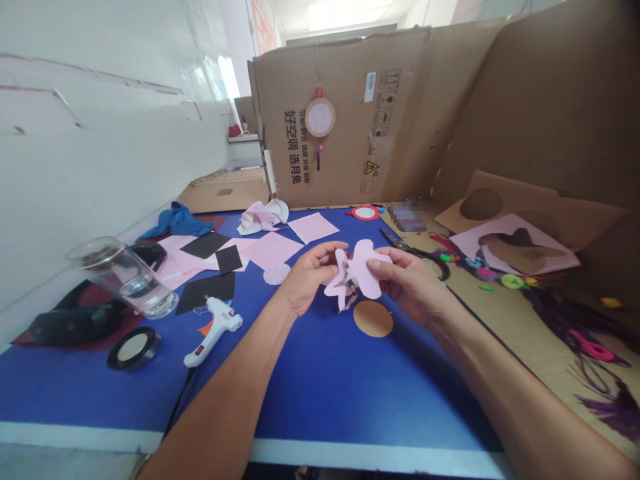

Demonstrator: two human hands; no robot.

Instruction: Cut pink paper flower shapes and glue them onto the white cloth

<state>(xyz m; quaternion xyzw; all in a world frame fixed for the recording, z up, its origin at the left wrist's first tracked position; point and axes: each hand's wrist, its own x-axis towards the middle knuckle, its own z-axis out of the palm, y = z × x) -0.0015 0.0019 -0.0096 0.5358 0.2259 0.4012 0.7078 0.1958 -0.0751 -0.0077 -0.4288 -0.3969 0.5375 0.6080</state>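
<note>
Angling inward, left hand [306,280] and right hand [413,283] pinch a pink paper cutout [367,270] from opposite sides.

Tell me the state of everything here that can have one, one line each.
Pink paper shape, bent, held by left hand and right hand
Glue gun, on its side, cord attached
Glass jar, partly filled with clear liquid
Blue cloth, crumpled
Brown disc, lying flat
Scissors, partly hidden, open or shut unclear
Round ornament, hanging on cardboard
</note>
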